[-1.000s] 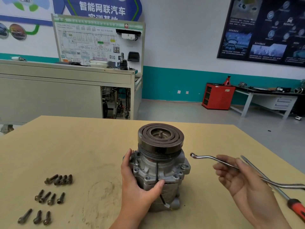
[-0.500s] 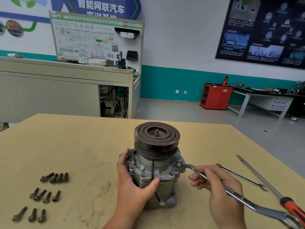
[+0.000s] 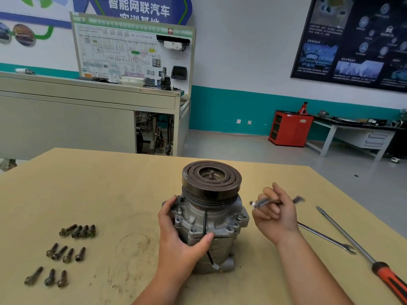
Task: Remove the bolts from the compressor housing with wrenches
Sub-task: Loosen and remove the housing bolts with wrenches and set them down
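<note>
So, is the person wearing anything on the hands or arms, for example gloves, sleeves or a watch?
No. The left hand and the right hand are both bare, with no gloves. No ring, watch or bracelet shows on them. The left forearm and the right forearm are bare too, down to the bottom edge of the picture, so no sleeve is in view.

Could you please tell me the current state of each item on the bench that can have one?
Compressor: upright on the table, gripped by the left hand.
Held wrench: pinched in the right hand, blurred, clear of the compressor.
Flange bolts: seated in the compressor.
Loose bolts: eleven, lying on the table.
Spare wrench: lying flat, untouched.
Screwdriver: lying flat, untouched.
</note>
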Motion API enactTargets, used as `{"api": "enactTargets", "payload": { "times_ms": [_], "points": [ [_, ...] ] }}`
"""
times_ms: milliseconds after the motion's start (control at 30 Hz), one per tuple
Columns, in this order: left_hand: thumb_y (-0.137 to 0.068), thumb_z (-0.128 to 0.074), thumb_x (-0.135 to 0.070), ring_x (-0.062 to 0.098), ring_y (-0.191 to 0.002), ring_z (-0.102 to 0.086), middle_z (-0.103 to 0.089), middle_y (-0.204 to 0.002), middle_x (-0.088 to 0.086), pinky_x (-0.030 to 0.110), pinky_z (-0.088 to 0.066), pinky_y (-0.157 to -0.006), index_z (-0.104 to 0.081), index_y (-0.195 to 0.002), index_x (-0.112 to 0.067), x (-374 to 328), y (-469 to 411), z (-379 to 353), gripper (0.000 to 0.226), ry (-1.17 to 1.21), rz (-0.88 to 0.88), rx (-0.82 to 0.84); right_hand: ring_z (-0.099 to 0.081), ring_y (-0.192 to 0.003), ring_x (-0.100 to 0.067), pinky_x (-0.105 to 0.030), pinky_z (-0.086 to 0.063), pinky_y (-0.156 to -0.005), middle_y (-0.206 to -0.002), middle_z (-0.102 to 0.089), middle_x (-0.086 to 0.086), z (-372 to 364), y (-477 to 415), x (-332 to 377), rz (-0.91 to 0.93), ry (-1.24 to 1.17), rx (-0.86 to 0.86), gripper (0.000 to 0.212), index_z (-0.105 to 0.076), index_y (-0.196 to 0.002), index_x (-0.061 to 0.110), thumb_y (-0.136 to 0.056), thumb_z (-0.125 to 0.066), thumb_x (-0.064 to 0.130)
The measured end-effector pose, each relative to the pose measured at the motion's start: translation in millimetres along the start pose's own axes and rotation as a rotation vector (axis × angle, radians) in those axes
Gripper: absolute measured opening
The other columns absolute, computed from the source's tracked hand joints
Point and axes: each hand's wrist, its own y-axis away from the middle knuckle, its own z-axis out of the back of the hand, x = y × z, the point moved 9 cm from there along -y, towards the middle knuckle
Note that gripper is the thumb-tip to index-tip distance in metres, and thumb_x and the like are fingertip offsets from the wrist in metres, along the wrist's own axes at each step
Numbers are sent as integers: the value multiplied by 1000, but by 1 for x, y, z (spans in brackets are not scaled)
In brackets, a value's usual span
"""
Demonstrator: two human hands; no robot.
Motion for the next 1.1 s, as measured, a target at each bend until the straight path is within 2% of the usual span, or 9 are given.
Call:
{"api": "enactTargets", "payload": {
  "times_ms": [100, 267, 500, 600, 767, 833, 1000, 1067, 1100],
  "points": [
    [-50, -74, -47, -10, -119, -44, -39, -125, -38, 2, -36, -91, -29, -118, -66, 0, 0, -1, 83, -5, -6, -2, -27, -36, -4, -15, -29, -34, -39, -39, 4, 12, 33, 10, 185, -71, -123, 34, -58, -51, 17, -80, -53, 33],
    [-51, -73, -48, -10, -119, -45, -40, -125, -37, 2, -36, -91, -28, -121, -59, -1, 0, -1, 84, -7, 6, 0, -54, -49, -8, -13, -34, -38, -58, -64, -9, 2, 91, 14, 456, 475, -254, 43, -74, -69, 11, -92, -39, 1],
    [-51, -72, -48, -13, -117, -45, -41, -125, -33, 0, -35, -89, -31, -125, -46, -2, 0, 0, 85, -6, 18, -5, -60, -52, -10, -8, -38, -45, -69, -71, -13, -27, 102, 7, 542, 872, -266, 31, -69, -79, 7, -91, -45, -9],
    [-51, -72, -47, -13, -117, -45, -41, -126, -32, 0, -35, -89, -31, -125, -47, -1, 0, 0, 85, -2, 17, -4, -53, -43, -12, -13, -29, -36, -60, -67, -17, -19, 85, 18, 449, 789, -286, 44, -67, -62, 9, -88, -36, -10],
    [-51, -72, -47, -15, -116, -44, -39, -119, -46, -1, -34, -88, -30, -124, -50, 0, 0, 0, 84, -3, 8, -10, -27, -31, -7, -8, -18, -34, -37, -40, -4, 6, 23, 14, -93, 526, -197, 28, -57, -52, 9, -68, -35, 10],
    [-51, -71, -48, -16, -116, -44, -38, -118, -47, -2, -34, -88, -29, -124, -52, 0, 0, -1, 84, -7, 9, -11, -22, -33, -6, -9, -17, -36, -35, -36, 1, 8, 7, 5, -168, 478, -134, 30, -57, -46, 13, -67, -35, 14],
    [-51, -72, -48, -14, -117, -44, -39, -119, -45, -1, -35, -88, -29, -123, -55, -2, 0, -1, 84, 1, 15, -8, -34, -36, -5, -13, -32, -33, -42, -43, 4, -2, 16, 16, 46, 64, -3, 17, -60, -51, 15, -44, -76, 18],
    [-52, -71, -48, -15, -115, -45, -40, -118, -46, -1, -35, -86, -28, -121, -58, -2, 0, -1, 82, -4, 19, -5, -41, -40, -6, -15, -36, -36, -48, -46, 3, 10, 36, 28, 214, -23, -98, 5, -65, -57, 16, -59, -69, 18],
    [-52, -71, -48, -15, -114, -45, -40, -118, -45, -2, -35, -86, -28, -121, -58, -2, 0, -1, 82, -2, 21, -4, -44, -43, -7, -15, -37, -38, -52, -49, 1, 15, 49, 32, 293, 44, -154, 16, -68, -61, 16, -73, -58, 16]
  ]
}}
